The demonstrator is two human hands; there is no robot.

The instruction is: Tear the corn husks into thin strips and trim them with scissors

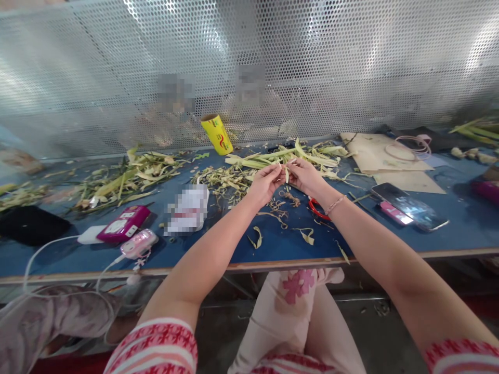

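A: Head view, the only one. Hands?
B: Two, bare. Left hand (pixel 267 184) and right hand (pixel 306 176), fingertips almost meeting above the bench (pixel 280 252), around mid-length, well back from its near edge.
A: Grip?
B: Narrow on both. Fingers pinched together at one pale strip (pixel 287 175), its short end hanging down between them. Can't tell which hand bears more of it.
A: Leaf heaps?
B: One middle heap (pixel 288 156) behind the hands, one left heap (pixel 128 179). Leaves: too tangled to count. Loose scraps (pixel 306 236) toward the near edge: three clear ones.
A: By the right wrist?
B: One red ring-shaped thing (pixel 317 209), part hidden by the arm. One bracelet (pixel 335 204) on that wrist.
A: Right side of the bench?
B: One phone (pixel 409 205) lying over one small pink item (pixel 395 213). Farther back, two tan sheets (pixel 370 153), one coiled cable (pixel 405 156) on top.
A: Left side?
B: Near edge: one magenta box (pixel 123 223), one pink device (pixel 139 244) just beside it. One black item (pixel 33 225) toward the left end. One pixelated item (pixel 189 210), unreadable.
A: Far edge?
B: One yellow tube (pixel 217 134), tilted, left of middle. One perforated panel (pixel 331 67) behind.
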